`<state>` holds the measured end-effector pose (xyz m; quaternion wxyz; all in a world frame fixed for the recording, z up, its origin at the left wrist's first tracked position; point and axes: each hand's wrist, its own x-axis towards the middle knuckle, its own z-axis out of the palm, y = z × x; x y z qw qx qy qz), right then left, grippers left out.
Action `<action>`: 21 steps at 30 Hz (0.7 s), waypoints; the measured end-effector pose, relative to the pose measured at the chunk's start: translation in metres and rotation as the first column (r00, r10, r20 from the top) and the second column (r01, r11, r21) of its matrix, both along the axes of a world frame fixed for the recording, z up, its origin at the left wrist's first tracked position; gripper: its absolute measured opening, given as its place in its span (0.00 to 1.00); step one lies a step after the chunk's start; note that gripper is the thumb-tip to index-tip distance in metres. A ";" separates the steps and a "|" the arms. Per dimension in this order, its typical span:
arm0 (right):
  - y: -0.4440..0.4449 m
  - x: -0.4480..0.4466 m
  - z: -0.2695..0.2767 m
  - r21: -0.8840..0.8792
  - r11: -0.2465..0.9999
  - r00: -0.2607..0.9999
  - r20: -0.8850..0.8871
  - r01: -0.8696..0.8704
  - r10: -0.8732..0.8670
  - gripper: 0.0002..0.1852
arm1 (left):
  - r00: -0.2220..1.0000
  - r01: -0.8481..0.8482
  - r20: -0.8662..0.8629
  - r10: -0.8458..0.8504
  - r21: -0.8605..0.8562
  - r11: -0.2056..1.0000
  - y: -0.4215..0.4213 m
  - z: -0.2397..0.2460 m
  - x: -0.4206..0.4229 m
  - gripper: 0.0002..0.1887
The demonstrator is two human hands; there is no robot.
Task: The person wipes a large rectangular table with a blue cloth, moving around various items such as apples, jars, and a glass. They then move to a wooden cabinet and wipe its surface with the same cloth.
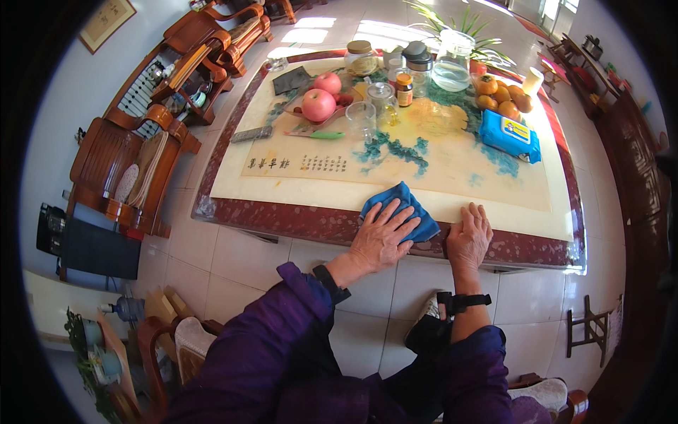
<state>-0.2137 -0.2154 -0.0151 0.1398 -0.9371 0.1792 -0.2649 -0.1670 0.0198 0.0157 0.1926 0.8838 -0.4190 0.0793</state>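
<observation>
A blue cloth (pixel 424 224) lies at the near edge of the low table (pixel 296 216), partly over its red rim. My left hand (pixel 382 233) presses flat on the cloth with its fingers spread; it does not grip it. To the right, my right hand (pixel 471 233) rests palm down on the table's edge, holding nothing, its fingers close together and stretched out. Beyond the hands, a pale sheet printed with a picture and writing covers the tabletop. A blue pack of wipes (pixel 509 135) lies on its right side, and a green-handled knife (pixel 326 135) is farther left.
A glass mug (pixel 361 121), glass teapot (pixel 381 98), apples (pixel 318 105), a remote control (pixel 251 134), a supplement bottle (pixel 404 89), a large glass jar (pixel 453 61) and persimmons (pixel 508 109) stand or lie on the table. A wooden armchair (pixel 100 159) is at left, a folding stool (pixel 589 328) at right.
</observation>
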 end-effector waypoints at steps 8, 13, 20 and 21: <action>-0.003 0.000 -0.003 -0.029 0.999 1.000 0.002 -0.021 0.021 0.17 | 0.985 -0.160 0.093 0.148 0.132 0.978 0.087 -0.003 0.061 0.29; -0.004 0.001 -0.004 -0.041 0.999 0.999 0.001 -0.034 0.034 0.17 | 0.867 -0.494 0.194 0.458 0.220 0.841 0.222 -0.016 0.108 0.30; -0.003 0.000 -0.003 -0.040 0.999 0.999 -0.048 -0.017 0.016 0.18 | 0.515 -0.842 0.123 0.848 0.257 0.474 0.418 -0.026 0.134 0.30; -0.002 0.001 -0.003 -0.045 0.999 0.999 -0.040 -0.027 0.025 0.18 | 0.495 -0.857 0.123 0.860 0.235 0.459 0.429 -0.027 0.133 0.31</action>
